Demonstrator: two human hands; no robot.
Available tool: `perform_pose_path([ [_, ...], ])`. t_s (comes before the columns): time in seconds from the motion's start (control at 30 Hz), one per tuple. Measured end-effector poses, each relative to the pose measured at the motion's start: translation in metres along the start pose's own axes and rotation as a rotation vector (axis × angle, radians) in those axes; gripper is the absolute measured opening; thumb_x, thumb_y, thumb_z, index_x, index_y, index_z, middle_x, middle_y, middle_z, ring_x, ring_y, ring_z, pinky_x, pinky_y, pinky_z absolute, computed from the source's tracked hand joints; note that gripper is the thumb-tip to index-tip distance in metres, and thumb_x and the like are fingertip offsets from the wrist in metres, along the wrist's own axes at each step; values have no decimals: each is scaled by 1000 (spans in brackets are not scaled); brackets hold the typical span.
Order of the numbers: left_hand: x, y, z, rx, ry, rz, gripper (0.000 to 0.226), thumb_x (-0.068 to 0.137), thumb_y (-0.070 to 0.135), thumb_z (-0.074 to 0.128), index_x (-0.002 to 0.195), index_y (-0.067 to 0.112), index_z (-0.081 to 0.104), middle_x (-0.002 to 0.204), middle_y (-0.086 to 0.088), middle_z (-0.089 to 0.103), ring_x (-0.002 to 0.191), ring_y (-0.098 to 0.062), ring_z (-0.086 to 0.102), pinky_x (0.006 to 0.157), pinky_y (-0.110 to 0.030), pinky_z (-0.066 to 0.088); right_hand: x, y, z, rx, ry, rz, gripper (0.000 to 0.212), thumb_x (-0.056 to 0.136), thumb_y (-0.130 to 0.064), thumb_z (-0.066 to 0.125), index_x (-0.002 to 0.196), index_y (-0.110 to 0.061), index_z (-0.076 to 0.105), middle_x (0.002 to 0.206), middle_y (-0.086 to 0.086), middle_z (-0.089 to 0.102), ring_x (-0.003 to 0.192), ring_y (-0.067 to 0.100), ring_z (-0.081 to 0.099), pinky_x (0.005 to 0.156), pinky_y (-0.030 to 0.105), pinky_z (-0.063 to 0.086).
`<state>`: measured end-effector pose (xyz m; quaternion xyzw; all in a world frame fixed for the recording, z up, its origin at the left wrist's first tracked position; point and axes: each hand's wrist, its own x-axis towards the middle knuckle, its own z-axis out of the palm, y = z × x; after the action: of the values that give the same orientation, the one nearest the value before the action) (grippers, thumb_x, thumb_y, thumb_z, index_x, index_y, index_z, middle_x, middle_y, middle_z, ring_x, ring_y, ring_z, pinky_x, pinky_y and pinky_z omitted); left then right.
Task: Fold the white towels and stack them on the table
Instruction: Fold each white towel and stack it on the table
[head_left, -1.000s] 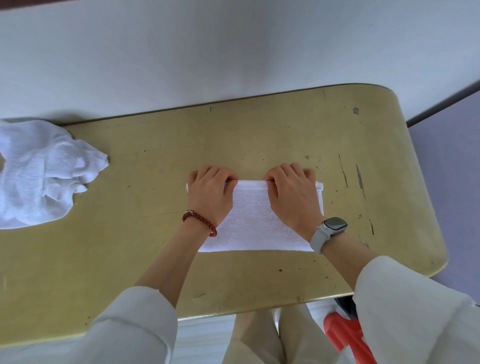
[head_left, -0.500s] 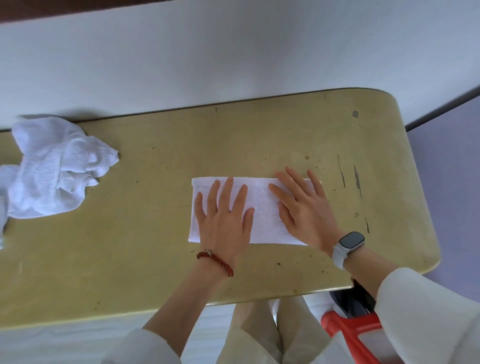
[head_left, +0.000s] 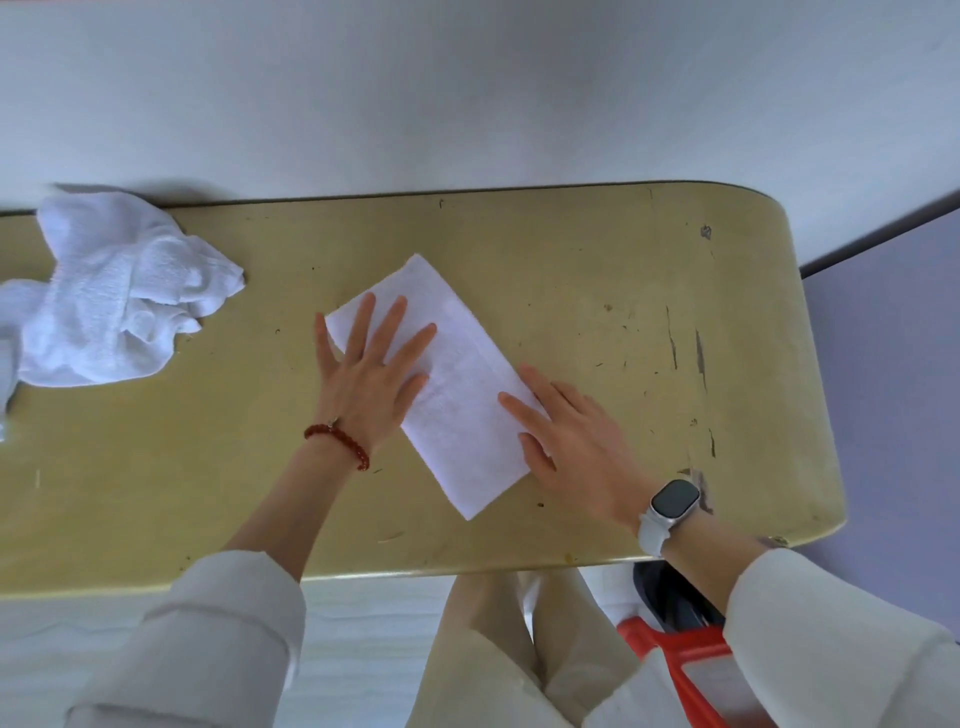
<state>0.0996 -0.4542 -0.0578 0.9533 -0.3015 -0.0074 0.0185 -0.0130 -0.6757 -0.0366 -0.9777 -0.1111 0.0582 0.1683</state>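
Observation:
A folded white towel (head_left: 457, 395) lies as a narrow rectangle on the yellow table (head_left: 597, 291), turned diagonally with one end far left and the other near right. My left hand (head_left: 371, 371) rests flat on its far-left half, fingers spread. My right hand (head_left: 571, 441) lies flat against its near-right edge, fingertips on the cloth. Neither hand grips anything. A heap of crumpled white towels (head_left: 104, 291) sits at the table's far left, apart from both hands.
A white wall runs right behind the table's far edge. The table's rounded right end (head_left: 810, 364) drops off to a purple floor. A red stool (head_left: 685, 670) stands below the near right edge, beside my knees.
The folded towel has turned from lying straight across to a diagonal. Both hands went from curled at its far edge to flat on it, then slid apart with the turn.

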Motion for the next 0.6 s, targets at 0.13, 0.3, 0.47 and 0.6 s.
perform_pose_path([
  [0.13,-34,19,-1,-108,214,-160,33,88,27,44,120,22,50,133,-9,52,129,-26,35,105,-60,18,-9,9,-3,156,71,-30,31,84,-16,37,107,-8,58,120,15,55,90,33,59,62,30,49],
  [0.3,-79,77,3,-258,222,-158,27,86,30,49,109,20,61,122,-6,61,117,-22,47,102,-45,30,-18,28,-1,122,64,-186,17,83,-11,43,85,-8,60,94,8,58,76,27,53,57,34,47],
  [0.47,-100,104,14,-213,3,-166,54,89,46,38,137,21,37,146,-8,37,136,-24,28,108,-52,20,-24,41,2,27,55,-281,20,84,-19,46,90,-10,63,94,5,63,88,22,48,66,36,49],
  [0.6,-101,104,17,-197,-44,-183,52,93,45,28,140,23,31,148,-8,31,138,-24,23,109,-51,16,-11,40,-2,19,49,-362,26,87,-20,42,77,-6,62,80,8,62,70,26,55,54,34,48],
])
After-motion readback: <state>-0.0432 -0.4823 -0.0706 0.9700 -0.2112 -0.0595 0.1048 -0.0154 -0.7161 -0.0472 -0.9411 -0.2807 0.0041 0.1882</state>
